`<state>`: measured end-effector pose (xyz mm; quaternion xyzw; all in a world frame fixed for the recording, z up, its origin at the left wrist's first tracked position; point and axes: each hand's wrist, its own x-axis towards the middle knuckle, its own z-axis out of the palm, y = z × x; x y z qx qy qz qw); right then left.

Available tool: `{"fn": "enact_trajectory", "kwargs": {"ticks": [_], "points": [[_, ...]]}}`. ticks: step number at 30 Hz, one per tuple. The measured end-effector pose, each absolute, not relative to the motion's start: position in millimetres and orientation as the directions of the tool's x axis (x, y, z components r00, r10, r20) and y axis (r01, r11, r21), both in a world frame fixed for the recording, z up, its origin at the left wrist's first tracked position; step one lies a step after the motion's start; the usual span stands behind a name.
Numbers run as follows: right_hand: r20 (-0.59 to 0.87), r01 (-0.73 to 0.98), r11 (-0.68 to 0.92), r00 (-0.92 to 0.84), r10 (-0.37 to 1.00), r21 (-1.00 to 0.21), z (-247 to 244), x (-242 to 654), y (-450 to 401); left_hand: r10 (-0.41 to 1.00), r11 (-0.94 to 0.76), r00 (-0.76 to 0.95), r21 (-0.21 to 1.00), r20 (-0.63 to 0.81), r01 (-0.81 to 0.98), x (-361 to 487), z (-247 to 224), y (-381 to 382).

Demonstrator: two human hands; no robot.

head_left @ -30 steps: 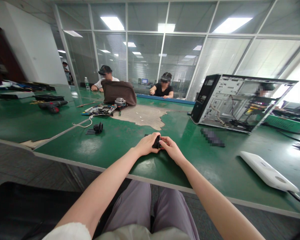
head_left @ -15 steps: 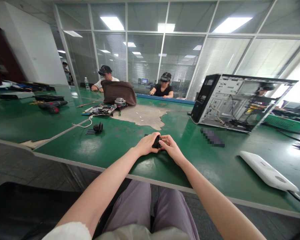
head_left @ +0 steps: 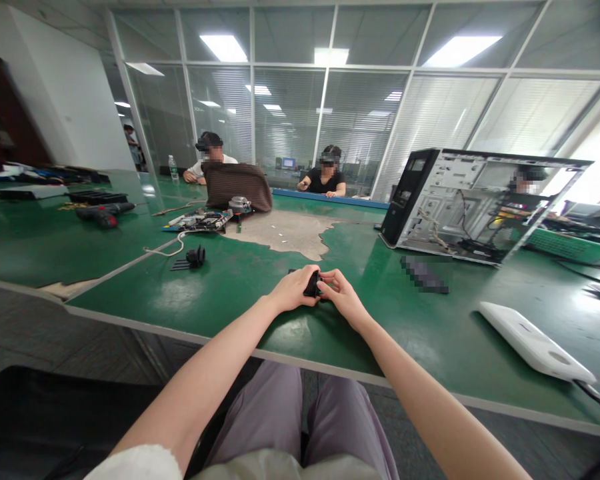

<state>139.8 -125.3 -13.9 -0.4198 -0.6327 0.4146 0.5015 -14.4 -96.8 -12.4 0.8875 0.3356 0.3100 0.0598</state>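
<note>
A small black part (head_left: 311,287) is held between my two hands, low over the green tabletop near its front edge. My left hand (head_left: 294,288) is closed around its left side. From the right, the thumb and fingers of my right hand (head_left: 339,291) pinch its other side. Much of the part is covered by my fingers, so its exact kind does not show. To the left on the table lies another black piece (head_left: 196,256), round at one end with thin prongs pointing left.
An opened computer case (head_left: 450,207) stands at the right, beyond a blurred dark object (head_left: 425,275) and a white power bank (head_left: 535,343). A circuit board (head_left: 200,220), a brown cloth-covered object (head_left: 237,185) and a power drill (head_left: 105,212) lie left. Two people sit across the table.
</note>
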Motion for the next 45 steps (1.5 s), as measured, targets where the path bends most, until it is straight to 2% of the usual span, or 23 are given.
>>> {"fn": "enact_trajectory", "kwargs": {"ticks": [10, 19, 28, 38, 45], "points": [[0.287, 0.088, 0.305, -0.17, 0.943, -0.948, -12.6, 139.6, -126.9, 0.634, -0.766, 0.583, 0.314, 0.508, 0.561, -14.9, -12.6, -96.5], [0.281, 0.113, 0.295, -0.126, 0.951, -0.949, -16.8, 139.9, -122.4, 0.63, -0.77, 0.582, 0.313, 0.515, 0.557, -14.5, -14.9, -94.7], [0.294, 0.086, 0.313, -0.182, 0.938, -0.946, -14.3, 140.6, -125.5, 0.625, -0.773, 0.584, 0.31, 0.518, 0.553, -15.2, -14.4, -95.0], [0.269, 0.116, 0.285, -0.134, 0.954, -0.952, -16.8, 138.9, -121.0, 0.62, -0.777, 0.581, 0.315, 0.528, 0.544, -14.9, -11.9, -97.2], [0.297, 0.055, 0.312, -0.19, 0.936, -0.949, -13.5, 142.6, -126.3, 0.619, -0.777, 0.588, 0.295, 0.521, 0.556, -14.5, -13.0, -94.6]]}}
